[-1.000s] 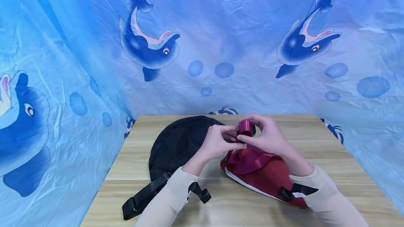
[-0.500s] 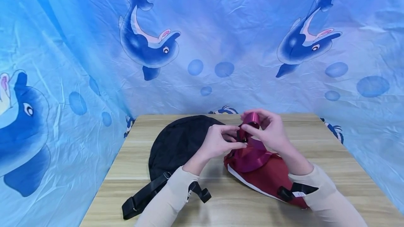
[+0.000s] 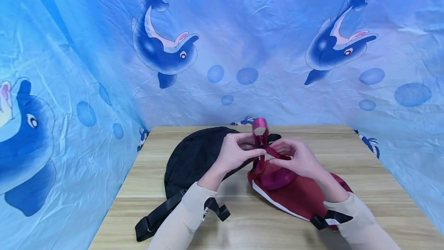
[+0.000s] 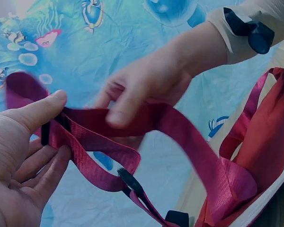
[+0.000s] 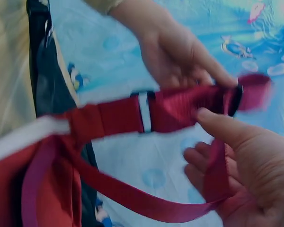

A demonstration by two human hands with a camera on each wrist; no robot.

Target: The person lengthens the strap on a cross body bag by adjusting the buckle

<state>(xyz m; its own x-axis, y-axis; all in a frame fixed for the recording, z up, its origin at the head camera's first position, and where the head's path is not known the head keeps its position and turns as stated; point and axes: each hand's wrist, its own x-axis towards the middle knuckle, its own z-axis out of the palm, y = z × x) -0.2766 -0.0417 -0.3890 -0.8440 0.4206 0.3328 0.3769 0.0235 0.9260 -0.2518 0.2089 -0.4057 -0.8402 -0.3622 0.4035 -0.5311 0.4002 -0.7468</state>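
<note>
A red bag (image 3: 295, 192) with a white edge lies on the table, its magenta webbing strap (image 4: 189, 137) raised between both hands. My left hand (image 3: 236, 155) pinches the strap at a black slider buckle (image 4: 45, 134), thumb above and fingers below. From that buckle a strap loop (image 3: 260, 122) sticks up past the fingertips. To its right, my right hand (image 3: 300, 159) holds a length of the same strap between thumb and fingers. Another black strap adjuster (image 5: 145, 112) sits closer to the bag in the right wrist view.
Behind the left forearm lies a rounded black bag (image 3: 194, 161), its black strap (image 3: 157, 219) trailing toward the table's front. The wooden table (image 3: 138, 188) is backed by a blue dolphin-print curtain (image 3: 222, 41). Black bands (image 4: 248, 29) circle both sleeves.
The strap loop has moved left and now rises above the left hand. My right hand has come down from the loop to a strap length at the right. The left hand stays nearly in place.
</note>
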